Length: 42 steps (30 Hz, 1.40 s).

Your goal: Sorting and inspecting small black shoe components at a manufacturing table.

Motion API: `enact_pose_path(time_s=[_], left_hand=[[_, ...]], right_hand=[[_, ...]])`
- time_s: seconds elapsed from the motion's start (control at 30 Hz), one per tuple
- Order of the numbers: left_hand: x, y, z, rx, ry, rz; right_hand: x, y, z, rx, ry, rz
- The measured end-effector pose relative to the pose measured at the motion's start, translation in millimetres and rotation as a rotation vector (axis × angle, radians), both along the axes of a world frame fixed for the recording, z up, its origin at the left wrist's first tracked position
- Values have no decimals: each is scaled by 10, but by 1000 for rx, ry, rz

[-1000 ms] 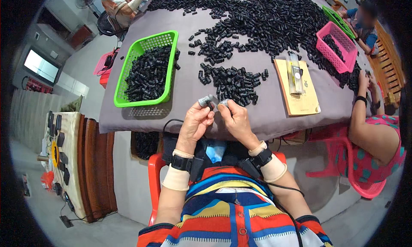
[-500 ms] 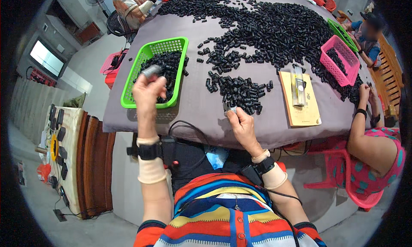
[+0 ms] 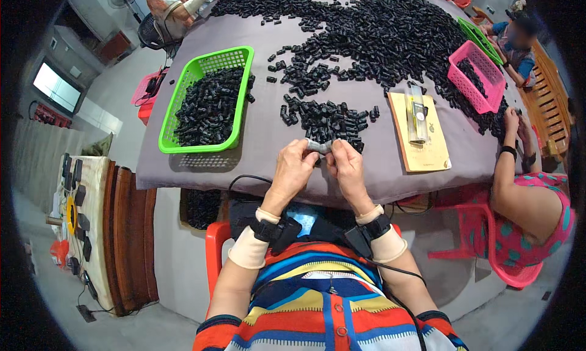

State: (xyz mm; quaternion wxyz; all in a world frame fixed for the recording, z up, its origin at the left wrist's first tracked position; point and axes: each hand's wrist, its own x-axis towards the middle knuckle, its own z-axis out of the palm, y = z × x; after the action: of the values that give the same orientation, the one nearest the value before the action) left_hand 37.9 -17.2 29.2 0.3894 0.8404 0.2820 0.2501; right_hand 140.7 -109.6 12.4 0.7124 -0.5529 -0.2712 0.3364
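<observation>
My left hand [image 3: 291, 173] and my right hand [image 3: 347, 171] meet at the near side of the table, fingertips almost touching. Both are closed in a pinch. Grey material, seemingly wrapped round the index fingertips, shows between them; whatever they grip is hidden or too small to name. Just beyond the fingers lies a small pile of short black cylindrical plastic pieces [image 3: 332, 120]. A bright green basket [image 3: 163, 131], holding many similar black pieces, stands to the left of my hands.
A large heap of black pieces [image 3: 390, 43] covers the far table. A clear plastic case [image 3: 417, 122] lies on a yellow pad [image 3: 434, 159] at right. Beyond is a pink basket [image 3: 493, 98]. Co-workers sit at the right, one's hands [image 3: 516, 122] near the heap, and far left.
My left hand has come from over the green basket to the right, meeting my right hand. My right hand has shifted slightly. The view has moved a little.
</observation>
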Motion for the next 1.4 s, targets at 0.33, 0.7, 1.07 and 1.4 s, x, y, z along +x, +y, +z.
enact_pose_path(time_s=[0.33,0.7,1.07,1.4], left_hand=[[123,-97,-160,214,54,193],[-172,54,-230,-1022,-625,-35],[-222,96,-241,-1111,-614,-58],[-271,132,-279,-1165,-685,-104]], right_hand=[[21,13,-15,24,-37,21],[-58,27,-34,10,-187,59],[-75,20,-51,-56,-280,76],[-132,-28,10,-71,-440,56]])
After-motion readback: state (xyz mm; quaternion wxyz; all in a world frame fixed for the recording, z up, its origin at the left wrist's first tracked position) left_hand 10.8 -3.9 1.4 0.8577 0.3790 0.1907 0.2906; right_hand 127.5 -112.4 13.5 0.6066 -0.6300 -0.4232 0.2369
